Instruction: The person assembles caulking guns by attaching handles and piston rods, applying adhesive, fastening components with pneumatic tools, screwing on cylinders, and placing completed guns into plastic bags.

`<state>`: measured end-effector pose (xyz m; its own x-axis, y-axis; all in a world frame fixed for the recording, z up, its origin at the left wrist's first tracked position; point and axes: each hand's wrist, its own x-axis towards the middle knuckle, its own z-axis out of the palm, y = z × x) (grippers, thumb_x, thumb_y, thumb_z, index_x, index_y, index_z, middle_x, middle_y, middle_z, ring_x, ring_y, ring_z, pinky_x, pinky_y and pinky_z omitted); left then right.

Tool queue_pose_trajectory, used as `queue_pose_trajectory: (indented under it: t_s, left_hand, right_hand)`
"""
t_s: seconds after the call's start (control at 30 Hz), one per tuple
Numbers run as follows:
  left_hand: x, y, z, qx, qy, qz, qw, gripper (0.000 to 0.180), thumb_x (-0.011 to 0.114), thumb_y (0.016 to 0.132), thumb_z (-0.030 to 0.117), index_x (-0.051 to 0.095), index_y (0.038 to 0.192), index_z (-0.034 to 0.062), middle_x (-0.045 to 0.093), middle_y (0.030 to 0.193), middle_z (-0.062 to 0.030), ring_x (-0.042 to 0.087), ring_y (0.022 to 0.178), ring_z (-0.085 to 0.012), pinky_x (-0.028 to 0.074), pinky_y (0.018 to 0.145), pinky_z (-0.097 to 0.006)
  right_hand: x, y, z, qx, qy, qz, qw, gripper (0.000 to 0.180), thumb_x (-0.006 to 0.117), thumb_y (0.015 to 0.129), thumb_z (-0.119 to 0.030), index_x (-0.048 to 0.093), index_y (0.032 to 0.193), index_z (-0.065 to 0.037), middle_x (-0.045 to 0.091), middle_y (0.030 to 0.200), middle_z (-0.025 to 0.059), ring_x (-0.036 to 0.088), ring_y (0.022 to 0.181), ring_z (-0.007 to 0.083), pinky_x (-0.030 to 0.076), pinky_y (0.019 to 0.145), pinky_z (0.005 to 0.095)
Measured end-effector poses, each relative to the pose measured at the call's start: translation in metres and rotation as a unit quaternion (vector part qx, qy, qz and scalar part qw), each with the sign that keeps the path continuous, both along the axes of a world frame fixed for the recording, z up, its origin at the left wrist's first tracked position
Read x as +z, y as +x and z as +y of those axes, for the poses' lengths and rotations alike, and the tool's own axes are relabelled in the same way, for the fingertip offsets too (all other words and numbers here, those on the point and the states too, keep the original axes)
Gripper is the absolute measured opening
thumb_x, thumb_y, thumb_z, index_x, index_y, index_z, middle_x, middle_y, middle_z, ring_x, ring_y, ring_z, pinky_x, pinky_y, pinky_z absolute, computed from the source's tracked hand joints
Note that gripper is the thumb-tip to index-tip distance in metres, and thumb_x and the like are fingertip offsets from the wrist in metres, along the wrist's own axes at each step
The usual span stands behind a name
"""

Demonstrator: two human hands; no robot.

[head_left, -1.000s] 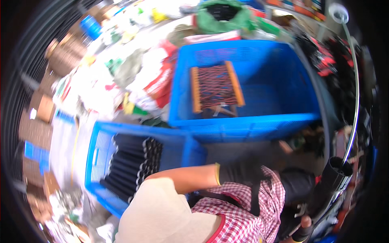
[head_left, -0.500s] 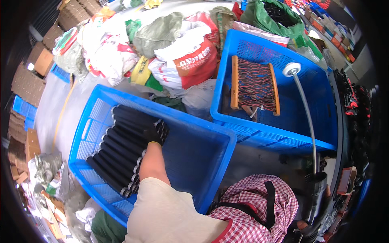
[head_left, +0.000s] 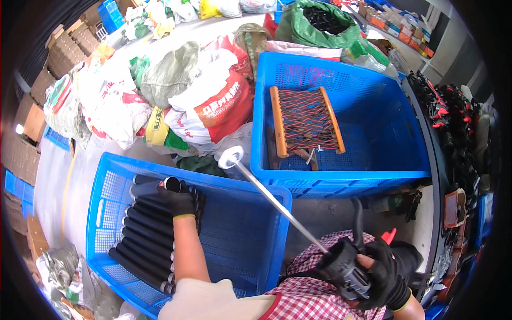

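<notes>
My left hand (head_left: 178,201), in a black glove with bare fingertips, is closed round the near end of a black tube (head_left: 172,184) with a pale rim. Below it, more black tubes (head_left: 152,240) lie side by side in the left blue crate (head_left: 285,234). My right hand (head_left: 385,274), gloved the same way, grips a black plastic fitting (head_left: 345,269) at my lap. From that fitting a thin metal rod (head_left: 282,208) slants up left to a white disc (head_left: 231,157). A black curved piece (head_left: 358,221) and a red piece (head_left: 389,235) show beside the right hand.
A second blue crate (head_left: 341,175) stands far right, holding a wooden-sided rack (head_left: 306,120) laced with red and dark strands. Stuffed sacks (head_left: 213,101) and a green bag (head_left: 314,32) lie behind. Dark parts hang at the right (head_left: 453,112). Cardboard stacks (head_left: 48,80) line the left.
My right hand has come into view with the fitting, and its rod has swung left across the gap between the crates. My left hand has moved to the tube's end and closed on it.
</notes>
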<state>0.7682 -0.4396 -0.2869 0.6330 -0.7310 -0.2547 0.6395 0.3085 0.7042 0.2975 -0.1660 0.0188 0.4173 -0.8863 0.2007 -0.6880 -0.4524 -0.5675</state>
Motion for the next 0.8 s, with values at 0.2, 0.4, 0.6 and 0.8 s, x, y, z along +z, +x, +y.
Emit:
queue_pose_trajectory:
  t_s: [0.2,0.4,0.6,0.8]
  left_hand:
    - [0.184,-0.16,0.033,-0.144,-0.207,0.039,0.967,0.023,0.058,0.093,0.026,0.058,0.105,0.0063,0.065,0.102,-0.009,0.064,0.096,-0.0203,0.053,0.089,-0.035]
    - [0.313,-0.338,0.105,-0.594,-0.289,-0.002,0.75,0.057,0.071,0.075,0.027,0.05,0.122,0.001,0.062,0.108,-0.0162,0.061,0.104,-0.0278,0.048,0.096,-0.038]
    - [0.374,-0.505,0.238,-0.795,-0.255,-0.052,0.548,0.052,0.07,0.076,0.024,0.051,0.119,0.001,0.064,0.099,-0.0119,0.063,0.1,-0.0245,0.05,0.091,-0.037]
    - [0.395,-0.588,0.316,-0.877,-0.295,-0.001,0.379,0.06,0.073,0.077,0.029,0.047,0.124,0.0008,0.061,0.108,-0.0145,0.061,0.105,-0.0259,0.052,0.09,-0.037]
  right_hand:
    - [0.009,0.0,0.026,-0.012,-0.041,0.048,0.998,0.095,0.086,0.051,-0.044,0.05,0.133,-0.011,0.052,0.112,0.0243,0.056,0.091,0.0388,0.043,0.082,0.0529]
    - [0.02,-0.041,0.092,-0.194,-0.202,0.034,0.959,0.079,0.077,0.063,-0.051,0.056,0.13,-0.014,0.051,0.111,0.0277,0.053,0.1,0.0446,0.038,0.091,0.0604]
    - [0.039,-0.078,0.15,-0.495,-0.37,0.204,0.759,0.078,0.079,0.057,-0.04,0.058,0.127,-0.014,0.05,0.113,0.028,0.053,0.101,0.0466,0.036,0.096,0.0625]
    - [0.037,-0.1,0.234,-0.533,-0.321,-0.167,0.764,0.095,0.082,0.067,-0.033,0.038,0.146,-0.006,0.049,0.125,0.0239,0.053,0.113,0.038,0.039,0.101,0.047]
